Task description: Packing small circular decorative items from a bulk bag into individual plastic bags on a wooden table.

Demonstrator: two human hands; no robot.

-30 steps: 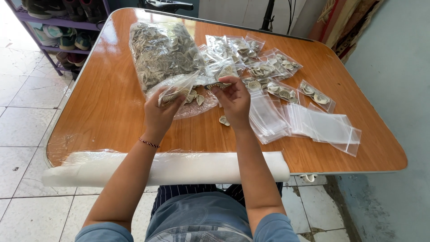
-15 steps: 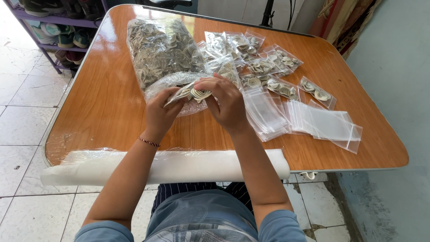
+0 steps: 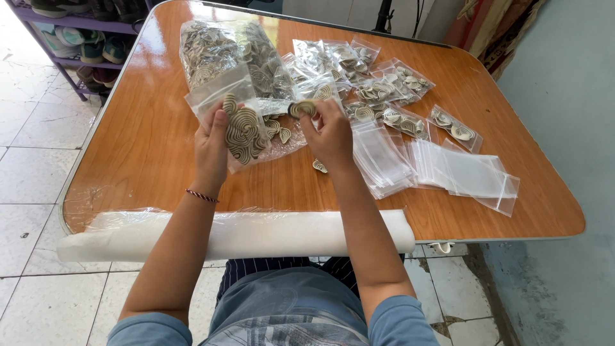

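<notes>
A seated person works over a wooden bench [image 3: 147, 147], seen from a camera worn on the head. At far left, a shelf of shoes [image 3: 83, 38] stands on the tiled floor beside the bench. The left hand [image 3: 214, 144] is raised just above the bench top, its fingers [image 3: 206, 122] clenched on a small clear bag [image 3: 240, 125] packed with swirl-patterned pieces; the bag stands upright against the palm, the thumb side pressing on its front and its open mouth pointing up and away from the person. Behind it a large clear sack [image 3: 230, 54] of the same pieces lies on the bench. To the right, the right hand [image 3: 330, 134] pinches a single swirl piece [image 3: 302, 109] between thumb and fingertips, holding it level with the mouth of the small bag and just beside it, not yet inside. One loose piece [image 3: 320, 166] lies on the bench just below that hand. Further right, filled small bags [image 3: 384, 86] lie scattered across the back of the bench, and a stack of empty clear bags [image 3: 384, 157] sits near the right wrist, with more empty bags [image 3: 467, 173] towards the right edge. A roll of white material in plastic film [image 3: 237, 234] lies along the near edge.
</notes>
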